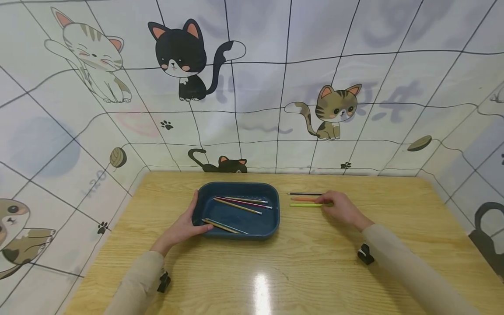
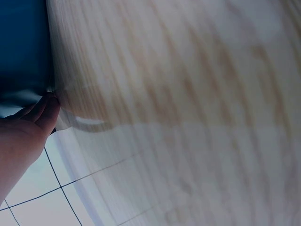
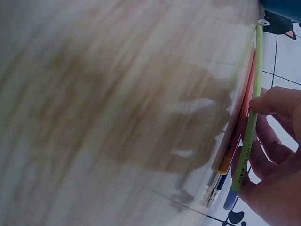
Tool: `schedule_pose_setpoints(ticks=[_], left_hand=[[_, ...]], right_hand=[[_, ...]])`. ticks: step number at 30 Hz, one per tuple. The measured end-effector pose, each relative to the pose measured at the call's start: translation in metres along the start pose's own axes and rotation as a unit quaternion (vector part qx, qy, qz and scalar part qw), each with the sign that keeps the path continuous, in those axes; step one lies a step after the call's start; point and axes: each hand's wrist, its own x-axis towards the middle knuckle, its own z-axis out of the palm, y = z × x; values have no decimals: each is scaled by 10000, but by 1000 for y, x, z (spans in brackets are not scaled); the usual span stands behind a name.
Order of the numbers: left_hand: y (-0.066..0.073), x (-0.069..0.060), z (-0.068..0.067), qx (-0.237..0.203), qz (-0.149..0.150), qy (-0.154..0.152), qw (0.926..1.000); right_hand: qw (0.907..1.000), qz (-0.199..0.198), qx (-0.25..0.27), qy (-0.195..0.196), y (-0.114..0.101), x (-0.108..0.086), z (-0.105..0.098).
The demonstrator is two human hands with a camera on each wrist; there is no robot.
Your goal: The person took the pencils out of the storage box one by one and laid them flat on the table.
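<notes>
My left hand holds the near left corner of a dark blue tray, thumb over the front rim and fingers along the left wall. In the left wrist view its fingertips touch the tray's outside. Inside the tray lie several slim pencils, yellow and dark red among them. To the tray's right, my right hand pinches a lime-green pencil with a bluish end between thumb and fingers. An orange pencil and a dark pencil lie just beyond it, roughly parallel.
The wooden table meets a white cat-print covering along its back edge, with more of the covering at both sides. A dark handled shape appears at the far right. Light glares off the table's front.
</notes>
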Motion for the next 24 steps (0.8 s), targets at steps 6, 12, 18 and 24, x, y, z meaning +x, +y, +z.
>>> schedule_pose_setpoints(ticks=[6,12,18,24], left_hand=[[8,-4,-4,-13,-45,6,10000],[30,-9,-6,-48,-29,-24,10000],[16,-6,-4,78,91,-17,9999],[25,-8,-2,-56,37,-69,10000]], right_hand=[[9998,83,-190,-12,-1,6,2],[9988,66,-485,-21,-1,9,3],[9963,97,-842,-121,0,10,4],[9974,185,-696,-90,-1,6,3]])
